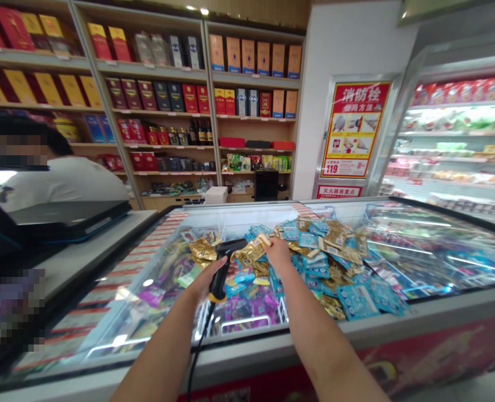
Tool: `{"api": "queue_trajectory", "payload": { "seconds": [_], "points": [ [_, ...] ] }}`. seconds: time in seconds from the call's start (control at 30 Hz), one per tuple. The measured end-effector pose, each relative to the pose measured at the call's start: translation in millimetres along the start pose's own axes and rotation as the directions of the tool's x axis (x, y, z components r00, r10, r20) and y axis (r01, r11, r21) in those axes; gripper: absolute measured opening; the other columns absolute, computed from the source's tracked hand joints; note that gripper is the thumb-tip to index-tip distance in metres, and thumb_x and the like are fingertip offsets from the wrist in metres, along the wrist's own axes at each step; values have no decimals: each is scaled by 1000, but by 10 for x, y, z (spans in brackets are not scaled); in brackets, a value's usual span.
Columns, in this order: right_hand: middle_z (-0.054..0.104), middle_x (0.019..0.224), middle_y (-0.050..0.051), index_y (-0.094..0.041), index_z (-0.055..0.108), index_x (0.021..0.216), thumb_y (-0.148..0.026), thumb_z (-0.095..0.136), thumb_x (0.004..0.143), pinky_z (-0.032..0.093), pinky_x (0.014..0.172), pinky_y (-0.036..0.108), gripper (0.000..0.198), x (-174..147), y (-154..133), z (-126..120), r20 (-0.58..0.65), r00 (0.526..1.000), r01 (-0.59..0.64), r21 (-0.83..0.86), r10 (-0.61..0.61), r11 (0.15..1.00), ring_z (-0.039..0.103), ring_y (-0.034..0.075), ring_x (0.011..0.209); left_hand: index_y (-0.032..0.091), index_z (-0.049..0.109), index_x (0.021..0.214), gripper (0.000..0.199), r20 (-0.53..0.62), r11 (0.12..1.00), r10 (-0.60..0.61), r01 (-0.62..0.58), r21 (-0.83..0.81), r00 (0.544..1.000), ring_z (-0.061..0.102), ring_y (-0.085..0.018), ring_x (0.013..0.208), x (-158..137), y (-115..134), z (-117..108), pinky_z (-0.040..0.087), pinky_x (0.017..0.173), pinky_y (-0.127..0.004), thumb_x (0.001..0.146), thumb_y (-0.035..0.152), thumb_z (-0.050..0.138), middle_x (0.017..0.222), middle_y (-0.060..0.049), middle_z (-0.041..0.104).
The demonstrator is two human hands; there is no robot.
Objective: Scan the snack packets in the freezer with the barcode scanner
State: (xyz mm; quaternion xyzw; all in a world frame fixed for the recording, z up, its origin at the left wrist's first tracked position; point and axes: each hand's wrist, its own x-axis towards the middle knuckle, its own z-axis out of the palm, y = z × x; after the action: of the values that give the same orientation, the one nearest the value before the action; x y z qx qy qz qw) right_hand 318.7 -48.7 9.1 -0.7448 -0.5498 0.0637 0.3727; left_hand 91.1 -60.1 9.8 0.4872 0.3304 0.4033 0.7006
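Note:
My left hand is wrapped round a black barcode scanner with a yellow-ended handle, its head tilted toward the right. A black cable runs down from the handle. Between the fingers of my right hand is a gold ice-cream wrapper packet, held in front of the scanner's head. Beneath and beyond both hands lie many gold and blue packets in the chest freezer. A blue packet rests near the front edge at the right, and purple packets show lower down.
The freezer's front rim runs below my forearms, and its glass lid extends right. At left, a person in a white shirt is behind a counter. Shelves of boxes line the back wall, beside a red poster.

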Motion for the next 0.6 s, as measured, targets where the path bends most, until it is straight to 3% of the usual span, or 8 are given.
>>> {"api": "queue_trajectory", "payload": {
  "seconds": [0.23, 0.37, 0.6],
  "points": [
    [68, 84, 6, -17, 68, 88, -18, 52, 77, 42, 71, 25, 20, 31, 18, 21, -64, 997, -31, 79, 36, 996, 61, 19, 80, 13, 62, 61, 40, 112, 996, 73, -77, 37, 991, 54, -13, 56, 8, 14, 54, 46, 71, -27, 73, 52, 62, 58, -3, 57],
    [68, 89, 7, -15, 65, 96, -15, 50, 77, 44, 75, 25, 24, 66, 42, 35, -145, 988, -17, 221, 50, 975, 62, 19, 85, 14, 62, 69, 39, 15, 993, 115, -115, 15, 993, 50, -11, 52, 54, -10, 237, 40, 55, -24, 72, 53, 62, 57, -1, 56],
    [68, 76, 3, -15, 58, 105, -15, 45, 79, 47, 64, 24, 29, 152, 89, 191, -64, 991, -82, 426, 121, 901, 63, 15, 65, 13, 63, 79, 39, -33, 987, 143, -140, 83, 989, 47, -9, 49, 75, -65, 544, 33, 49, -21, 71, 51, 65, 55, 1, 54]
  ]
}}
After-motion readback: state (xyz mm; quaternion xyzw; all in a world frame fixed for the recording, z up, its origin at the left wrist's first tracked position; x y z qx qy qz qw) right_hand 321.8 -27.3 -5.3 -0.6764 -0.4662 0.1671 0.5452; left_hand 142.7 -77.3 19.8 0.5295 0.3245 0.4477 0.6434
